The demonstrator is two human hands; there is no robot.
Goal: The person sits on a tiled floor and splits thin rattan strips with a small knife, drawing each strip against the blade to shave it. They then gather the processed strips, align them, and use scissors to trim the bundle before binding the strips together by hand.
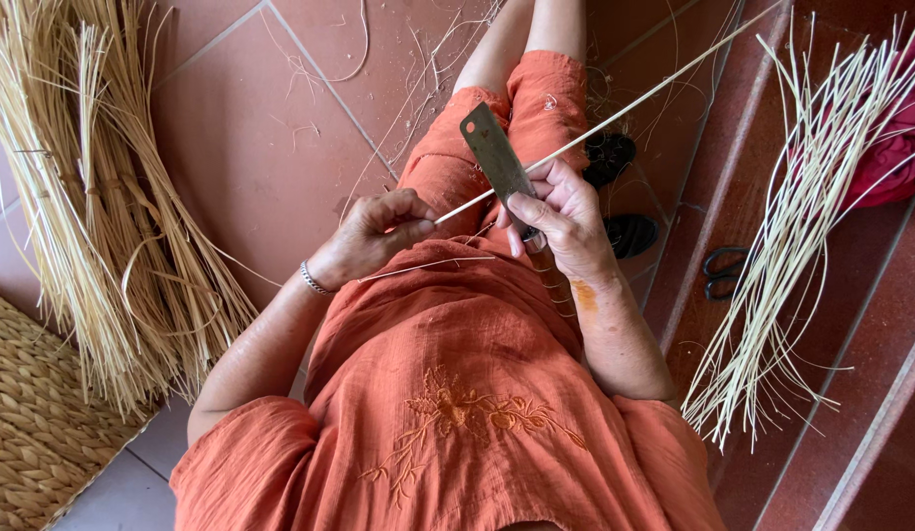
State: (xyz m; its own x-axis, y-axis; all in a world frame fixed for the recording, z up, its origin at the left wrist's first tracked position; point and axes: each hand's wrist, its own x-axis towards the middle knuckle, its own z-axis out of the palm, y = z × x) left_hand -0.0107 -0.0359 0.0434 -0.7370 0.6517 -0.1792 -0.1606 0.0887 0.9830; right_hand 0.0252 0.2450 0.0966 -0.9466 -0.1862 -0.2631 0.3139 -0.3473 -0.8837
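Fingers of both hands closed on one pale reed strip and a flat metal blade.

Left hand [379, 234], at 9 o'clock from the right hand [566, 221], has its fingers curled tight, pinching the near end of the reed strip [615, 120]. Right-hand fingers wrap the handle end of the metal blade [497, 157], thumb pressed flat against it; the strip passes between blade and fingers and runs toward 2 o'clock. A thinner sliver [428, 265] lies on the lap, just below the hands. Loose split reeds [782, 246] lie on the red step at 3 o'clock, black scissors [721, 272] beside them. Bundled straw [94, 197] lies at 9 o'clock, a woven mat [30, 423] at 8 o'clock.
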